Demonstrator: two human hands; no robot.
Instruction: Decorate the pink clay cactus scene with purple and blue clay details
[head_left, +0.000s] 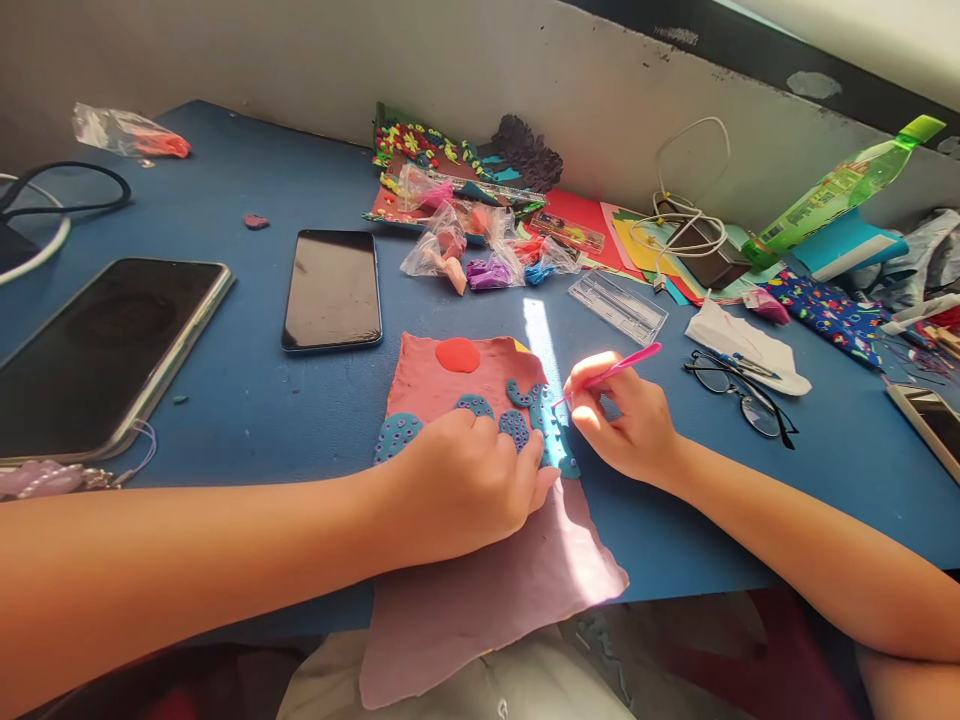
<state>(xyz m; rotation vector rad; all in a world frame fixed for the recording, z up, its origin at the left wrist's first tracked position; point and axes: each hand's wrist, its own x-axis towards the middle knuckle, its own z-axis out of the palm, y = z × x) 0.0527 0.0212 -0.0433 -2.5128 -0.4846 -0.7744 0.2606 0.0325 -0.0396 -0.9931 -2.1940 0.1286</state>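
A modelling clay picture (420, 380) lies at the table's front, with an orange-red disc (457, 355) on its pinkish upper part. Blue cactus-like shapes covered in small purple dots cross its middle. My left hand (465, 480) rests over the picture with fingers curled; its thumb and fingertip touch or nearly touch the right-hand cactus shape (553, 430). Whatever those fingers may hold is too small to make out. In my right hand (626, 415) is a thin pink clay tool (622, 364), its tip close to that same shape. The mauve lower part (480, 600) overhangs the table edge.
Two phones (334, 290) (112, 350) lie to the left. Behind the picture are bagged clay pieces (491, 270) and a clear plastic case (619, 305). Glasses (742, 395), a white cable (694, 240) and a green bottle (840, 190) are on the right.
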